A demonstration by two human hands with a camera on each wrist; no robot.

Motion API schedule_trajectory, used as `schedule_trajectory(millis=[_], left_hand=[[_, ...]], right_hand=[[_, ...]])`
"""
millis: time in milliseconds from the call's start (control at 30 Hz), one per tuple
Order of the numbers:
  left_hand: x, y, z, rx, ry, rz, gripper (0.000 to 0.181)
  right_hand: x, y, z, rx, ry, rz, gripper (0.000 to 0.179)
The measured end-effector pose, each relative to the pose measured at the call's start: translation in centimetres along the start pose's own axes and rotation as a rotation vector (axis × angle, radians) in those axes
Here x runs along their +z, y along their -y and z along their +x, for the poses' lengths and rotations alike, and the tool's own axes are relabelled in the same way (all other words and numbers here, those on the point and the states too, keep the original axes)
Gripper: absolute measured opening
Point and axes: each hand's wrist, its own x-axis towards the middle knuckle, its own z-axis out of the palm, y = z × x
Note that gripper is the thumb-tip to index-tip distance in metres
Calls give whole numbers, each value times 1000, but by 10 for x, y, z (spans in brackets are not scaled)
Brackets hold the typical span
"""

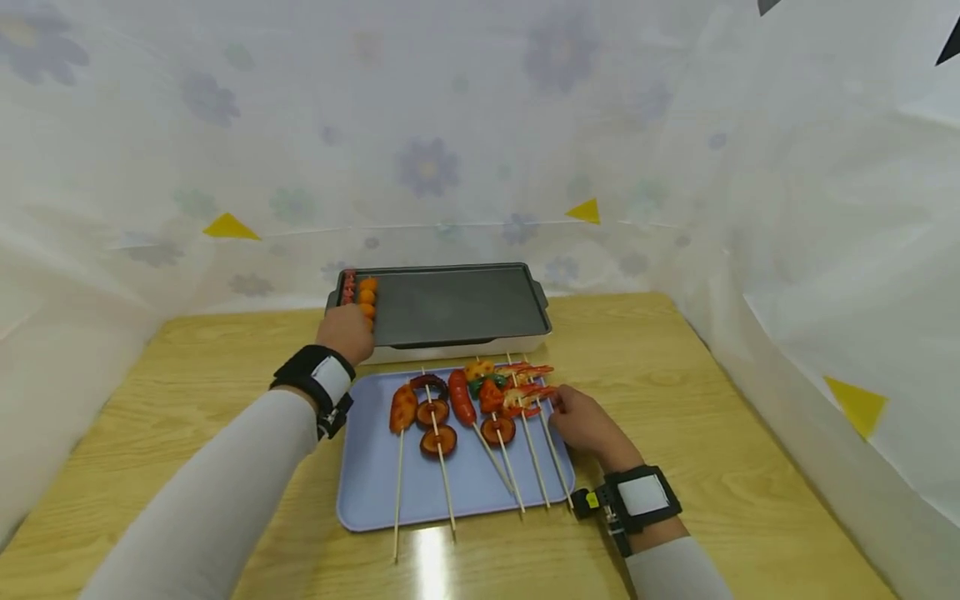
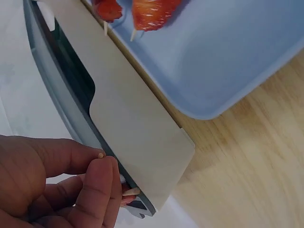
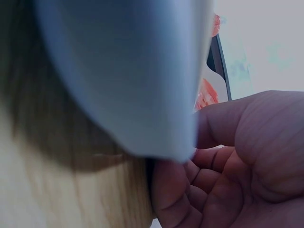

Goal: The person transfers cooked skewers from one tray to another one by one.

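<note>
My left hand (image 1: 347, 332) pinches the stick of a skewer of orange balls (image 1: 367, 297) at the left end of the dark griddle (image 1: 457, 300). In the left wrist view the stick's tip (image 2: 100, 155) pokes out between thumb and finger. A skewer of red pieces (image 1: 348, 287) lies just left of it, partly hidden by the hand. My right hand (image 1: 591, 427) grips the right rim of the blue tray (image 1: 367, 492), next to the shrimp skewers (image 1: 528, 392). In the right wrist view the tray's edge (image 3: 123, 95) sits between thumb and curled fingers.
On the tray lie a sausage skewer (image 1: 461, 398), a mushroom skewer (image 1: 438, 442), a brown-orange meat skewer (image 1: 403, 408) and a mixed vegetable skewer (image 1: 491, 396). Some sticks overhang its front edge. A patterned white sheet (image 1: 427, 167) hangs behind the wooden table (image 1: 225, 367).
</note>
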Motion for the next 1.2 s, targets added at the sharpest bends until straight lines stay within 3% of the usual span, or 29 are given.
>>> schedule_trajectory(millis=[333, 400, 600, 800, 1033, 1200], left_hand=[[-2, 1, 3, -48, -9, -27, 10], [-1, 1, 2, -32, -29, -41, 9], [2, 0, -3, 34, -34, -117, 30], [11, 0, -17, 86, -166, -237, 7], [22, 2, -32, 124, -328, -391, 13], [30, -1, -44, 100, -342, -488, 13]], right_hand=[[-8, 7, 3, -6, 9, -14, 5], [-8, 6, 3, -13, 11, -19, 6], [-8, 7, 2, -7, 25, -9, 6], [-10, 8, 2, -26, 31, -16, 6], [-11, 8, 2, -14, 33, -18, 8], [-14, 7, 1, -31, 17, -25, 10]])
